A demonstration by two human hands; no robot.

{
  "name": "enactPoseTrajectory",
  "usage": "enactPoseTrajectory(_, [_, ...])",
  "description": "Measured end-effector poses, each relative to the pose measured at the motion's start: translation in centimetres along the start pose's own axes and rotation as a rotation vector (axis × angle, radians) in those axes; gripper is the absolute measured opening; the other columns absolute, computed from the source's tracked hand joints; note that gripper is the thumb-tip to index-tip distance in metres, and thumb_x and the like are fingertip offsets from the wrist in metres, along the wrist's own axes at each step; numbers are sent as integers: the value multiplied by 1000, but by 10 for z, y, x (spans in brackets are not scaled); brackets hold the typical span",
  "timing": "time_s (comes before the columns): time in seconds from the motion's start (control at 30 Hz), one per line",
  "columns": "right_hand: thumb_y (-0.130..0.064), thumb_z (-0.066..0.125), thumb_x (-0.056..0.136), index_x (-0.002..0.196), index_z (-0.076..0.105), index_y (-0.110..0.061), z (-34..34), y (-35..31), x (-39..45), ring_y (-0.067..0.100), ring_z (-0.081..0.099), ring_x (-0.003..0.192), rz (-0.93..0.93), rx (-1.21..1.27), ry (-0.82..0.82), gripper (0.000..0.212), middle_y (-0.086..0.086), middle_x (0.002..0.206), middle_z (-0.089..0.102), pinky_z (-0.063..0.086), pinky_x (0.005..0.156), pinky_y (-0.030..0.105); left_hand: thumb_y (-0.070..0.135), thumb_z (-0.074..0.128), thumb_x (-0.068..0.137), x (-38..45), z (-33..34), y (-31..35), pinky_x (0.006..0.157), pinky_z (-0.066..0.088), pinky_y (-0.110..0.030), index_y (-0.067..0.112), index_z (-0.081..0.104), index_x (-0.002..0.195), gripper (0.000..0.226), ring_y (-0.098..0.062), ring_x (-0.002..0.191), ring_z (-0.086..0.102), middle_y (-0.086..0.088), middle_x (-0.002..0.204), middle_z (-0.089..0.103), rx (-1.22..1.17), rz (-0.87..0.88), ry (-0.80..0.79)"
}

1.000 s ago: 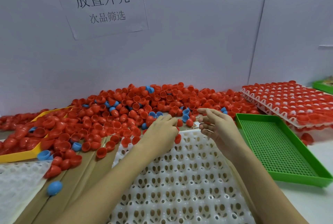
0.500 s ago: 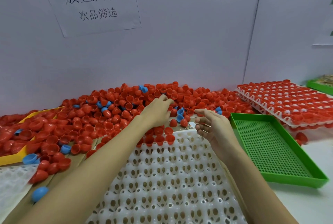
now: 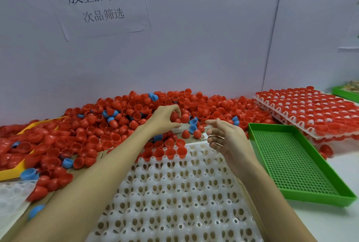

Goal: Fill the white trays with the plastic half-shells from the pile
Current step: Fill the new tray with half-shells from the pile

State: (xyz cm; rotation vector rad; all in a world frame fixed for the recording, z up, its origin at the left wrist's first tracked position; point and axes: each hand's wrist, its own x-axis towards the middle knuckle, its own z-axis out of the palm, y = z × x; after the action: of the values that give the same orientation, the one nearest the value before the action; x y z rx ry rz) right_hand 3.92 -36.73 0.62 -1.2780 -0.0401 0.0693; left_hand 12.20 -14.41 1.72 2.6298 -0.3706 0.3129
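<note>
A big pile of red and a few blue plastic half-shells lies along the wall. In front of it is the white tray, with several red half-shells seated in its far row. My left hand reaches into the pile just beyond the tray, and its thumb and fingers curl round a red half-shell. My right hand hovers over the tray's far right corner with loosely curled fingers and holds nothing.
A green perforated tray lies right of the white tray. Behind it is a stack of filled white trays. At the left a yellow tray sits under shells, with another white tray at the near left. A paper sign hangs on the wall.
My left hand has moved from the tray's far edge up into the pile and closed round a red half-shell. Red half-shells now show in the tray's far row. My right hand has barely moved.
</note>
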Motion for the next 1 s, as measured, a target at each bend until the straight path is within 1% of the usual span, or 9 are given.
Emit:
enactPoseTrajectory(0.13, [-23,49,112,109,77,-9,0,0,-1,10,63,59,7,-18,-7,31,0,72,71,51,58,21,22,85,83,-33,-18,-4,80,44,-11,26,67,101,25,0,99,62,14,105,68,-202,-2,226])
enactPoseTrajectory(0.3, [-23,50,111,109,77,-9,3,2,-4,12,65,62,16,-91,-30,30,1,74,72,52,64,25,20,84,84,-78,-27,-19,97,52,-23,24,70,99,21,0,105,65,16,105,71,-197,-7,283])
enactPoseTrajectory(0.47, [-20,52,110,107,78,-10,5,3,-6,15,65,67,-7,-189,-73,28,4,79,72,52,67,27,28,88,79,-106,-18,-29,82,48,-5,28,72,97,24,9,96,65,21,95,72,-242,-77,476])
enactPoseTrajectory(0.57, [-19,53,109,107,78,-8,6,4,-7,16,65,67,-6,-190,-89,27,6,80,72,53,66,26,26,85,84,-105,-19,-33,82,55,-14,20,79,106,24,1,86,69,9,94,77,-136,-128,548])
enactPoseTrajectory(0.67, [-19,53,110,106,78,-7,6,4,-8,16,65,67,-2,-193,-81,28,5,79,72,53,65,25,13,78,91,-102,-27,-34,95,50,-19,10,74,123,32,-16,106,71,-6,114,76,-122,-216,634])
enactPoseTrajectory(0.77, [-19,53,110,106,78,-8,6,4,-8,16,65,68,-7,-188,-85,28,5,80,72,52,67,26,7,73,94,-113,-30,-26,93,50,-16,12,67,130,37,-13,112,69,3,118,72,-245,-226,609])
enactPoseTrajectory(0.87, [-19,58,107,104,80,-11,6,2,-9,15,66,69,-25,-194,-128,24,6,83,72,54,67,26,12,80,89,-137,-31,-4,85,52,-8,23,57,123,43,0,106,69,11,109,74,-615,-193,474])
enactPoseTrajectory(0.93, [-18,61,106,104,81,-15,8,0,-13,17,68,74,-55,-232,-206,20,7,87,74,56,72,28,19,81,86,-157,-30,12,87,52,-8,26,60,117,38,-1,111,69,11,117,74,-808,-147,370])
enactPoseTrajectory(1.0, [-19,63,105,110,80,-21,11,-4,-19,21,72,85,-82,-285,-331,18,8,99,78,58,78,28,23,80,86,-174,-29,25,94,54,-17,26,66,112,29,-10,113,71,7,124,72,-887,-105,269])
